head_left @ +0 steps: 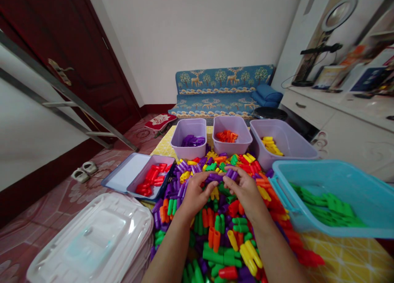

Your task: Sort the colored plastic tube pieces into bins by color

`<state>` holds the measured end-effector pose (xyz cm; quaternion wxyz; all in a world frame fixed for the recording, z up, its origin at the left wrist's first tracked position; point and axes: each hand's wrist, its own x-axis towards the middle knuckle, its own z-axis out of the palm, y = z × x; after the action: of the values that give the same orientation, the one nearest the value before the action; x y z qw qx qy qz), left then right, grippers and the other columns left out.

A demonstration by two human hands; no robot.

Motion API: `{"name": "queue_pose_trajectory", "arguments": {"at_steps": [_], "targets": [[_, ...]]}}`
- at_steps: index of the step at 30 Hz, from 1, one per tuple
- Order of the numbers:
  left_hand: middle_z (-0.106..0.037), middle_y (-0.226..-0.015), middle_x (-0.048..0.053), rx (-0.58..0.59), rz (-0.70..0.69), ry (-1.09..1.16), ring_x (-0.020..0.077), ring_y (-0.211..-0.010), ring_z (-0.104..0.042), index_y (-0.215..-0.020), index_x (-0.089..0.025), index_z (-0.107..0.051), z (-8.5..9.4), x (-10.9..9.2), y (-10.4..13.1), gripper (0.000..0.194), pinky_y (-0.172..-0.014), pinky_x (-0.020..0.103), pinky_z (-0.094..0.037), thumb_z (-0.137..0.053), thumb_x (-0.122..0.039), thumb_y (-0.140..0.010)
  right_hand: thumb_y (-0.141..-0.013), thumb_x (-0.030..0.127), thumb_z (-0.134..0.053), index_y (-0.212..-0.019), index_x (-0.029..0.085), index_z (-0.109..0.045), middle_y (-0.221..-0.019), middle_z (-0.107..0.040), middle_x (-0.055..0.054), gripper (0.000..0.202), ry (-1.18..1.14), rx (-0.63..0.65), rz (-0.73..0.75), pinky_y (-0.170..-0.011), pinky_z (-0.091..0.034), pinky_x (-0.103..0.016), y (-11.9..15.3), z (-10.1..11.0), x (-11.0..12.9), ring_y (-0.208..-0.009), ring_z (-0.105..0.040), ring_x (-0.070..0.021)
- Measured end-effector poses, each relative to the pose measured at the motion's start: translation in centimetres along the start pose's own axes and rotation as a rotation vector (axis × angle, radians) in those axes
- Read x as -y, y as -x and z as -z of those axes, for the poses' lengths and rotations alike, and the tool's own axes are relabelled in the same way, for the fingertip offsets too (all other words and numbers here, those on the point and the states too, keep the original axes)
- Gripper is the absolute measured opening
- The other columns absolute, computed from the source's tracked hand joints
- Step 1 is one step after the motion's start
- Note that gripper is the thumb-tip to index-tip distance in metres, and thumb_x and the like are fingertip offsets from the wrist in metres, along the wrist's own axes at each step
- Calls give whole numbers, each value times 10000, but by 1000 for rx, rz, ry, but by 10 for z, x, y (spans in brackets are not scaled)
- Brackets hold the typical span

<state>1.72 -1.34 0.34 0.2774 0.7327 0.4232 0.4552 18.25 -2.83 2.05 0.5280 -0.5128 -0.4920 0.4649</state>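
My left hand is closed on a purple plastic building piece near the middle of the pile. Close beside it, my right hand pinches another purple plastic building piece. The two pieces are near each other; whether they touch I cannot tell. Beneath both hands spreads a mixed heap of bullet-shaped plastic building pieces in green, orange, yellow, red and purple.
Three lilac bins hold sorted pieces: purple, orange, yellow. A turquoise bin with green pieces stands right. At left are an open case with red pieces and stacked lids. A yellow cloth covers the table.
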Motion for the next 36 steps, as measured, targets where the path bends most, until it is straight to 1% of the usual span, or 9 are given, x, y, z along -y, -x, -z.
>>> {"name": "queue_pose_trajectory", "arguments": {"at_steps": [3, 8, 16, 18, 21, 24, 30, 33, 36], "targets": [[-725, -924, 49, -53, 80, 133, 186, -847, -665, -990, -177, -690, 0, -1, 0, 253, -792, 281, -512, -587, -375, -872, -763, 498, -624, -1058, 193, -596, -768, -666, -25, 426, 61, -29, -2, -459, -445, -254, -1, 3, -1, -601, -615, -168], [-690, -885, 27, -116, 203, 275, 118, -615, -623, -1224, -186, -561, 2, 1, -2, 411, -600, 224, -500, -602, -360, -854, -796, 364, -587, -1074, 202, -633, -862, -696, -40, 325, 351, 78, 56, -660, -517, -319, 0, 4, -10, -726, -654, -193], [-709, -827, 52, 186, 358, 231, 146, -601, -628, -1133, -129, -643, 39, -5, -26, 437, -530, 233, -489, -684, -348, -757, -805, 279, -585, -1089, 209, -656, -971, -722, -52, 301, 573, 165, 124, -799, -484, -350, 4, 3, -8, -894, -662, -225], [-716, -846, 72, 75, 351, 258, 167, -622, -649, -1144, -119, -638, 48, -4, -46, 483, -557, 262, -517, -705, -357, -729, -804, 277, -587, -1097, 206, -656, -945, -723, -53, 310, 588, 160, 110, -792, -486, -354, 3, 3, -8, -879, -664, -229], [-680, -1101, 126, -279, 275, 191, 215, -864, -690, -1313, -144, -523, 55, 2, -77, 615, -738, 315, -553, -691, -298, -742, -803, 274, -587, -1138, 190, -639, -967, -718, -72, 349, 591, 135, 97, -796, -495, -365, 2, 4, -9, -885, -663, -237], [-498, -1399, 138, -377, 132, 204, 259, -1190, -576, -1420, -200, -392, 50, 5, -87, 736, -907, 340, -518, -693, -277, -752, -805, 272, -586, -1206, 176, -602, -1025, -710, -95, 412, 561, 102, 100, -804, -512, -379, -1, 6, -14, -914, -663, -243], [-703, -1126, 110, -64, 110, 139, 248, -1049, -659, -1124, -166, -670, 13, -4, -39, 315, -931, 381, -516, -605, -295, -844, -777, 197, -586, -1348, 222, -498, -1180, -670, -95, 578, 377, 185, 103, -929, -498, -403, 0, 3, -23, -1051, -647, -223], [-716, -1102, 92, 7, 116, 20, 247, -1045, -657, -1085, -177, -691, -1, -6, -19, 275, -939, 390, -504, -599, -281, -848, -774, 175, -560, -1447, 269, -345, -1347, -567, -91, 713, 252, 210, 140, -972, -484, -391, 2, 5, -16, -1167, -593, -198], [-691, -1158, 91, 52, 68, -99, 255, -1083, -633, -1152, -198, -661, -6, -3, -10, 352, -949, 400, -489, -617, -363, -844, -780, 195, -560, -1401, 252, -427, -1372, -547, -92, 638, 430, 172, 192, -1023, -443, -427, 4, 20, -1, -1213, -559, -216]]}}
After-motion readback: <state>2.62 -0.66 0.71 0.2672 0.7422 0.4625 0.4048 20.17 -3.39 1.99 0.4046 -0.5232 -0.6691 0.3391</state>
